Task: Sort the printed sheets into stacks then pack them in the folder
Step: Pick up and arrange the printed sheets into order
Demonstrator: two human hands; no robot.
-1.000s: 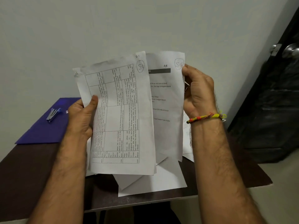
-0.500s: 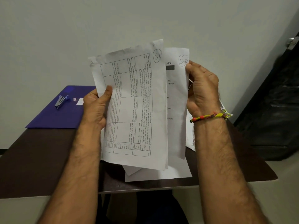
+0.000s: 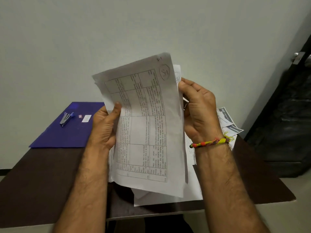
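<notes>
A printed sheet with a table and a circled "S1" mark (image 3: 148, 132) is held upright above the table. My left hand (image 3: 106, 125) grips its left edge, thumb on the front. Behind it a second sheet (image 3: 177, 76) shows only its top right corner. My right hand (image 3: 200, 108) holds the right edge of these sheets, fingers curled round them. More loose sheets (image 3: 168, 197) lie on the table under my hands. The blue folder (image 3: 67, 132) lies flat at the table's far left.
A stapler (image 3: 66, 118) and a small white label (image 3: 86, 118) rest on the folder. Printed pages with pictures (image 3: 227, 120) lie at the table's right edge. The dark table (image 3: 42, 182) stands against a pale wall; a black door (image 3: 286, 115) is at the right.
The "S1" sheet has slid right over the second sheet, so the two now nearly overlap. My hands have come closer together. The view has shifted, with the folder farther right in frame.
</notes>
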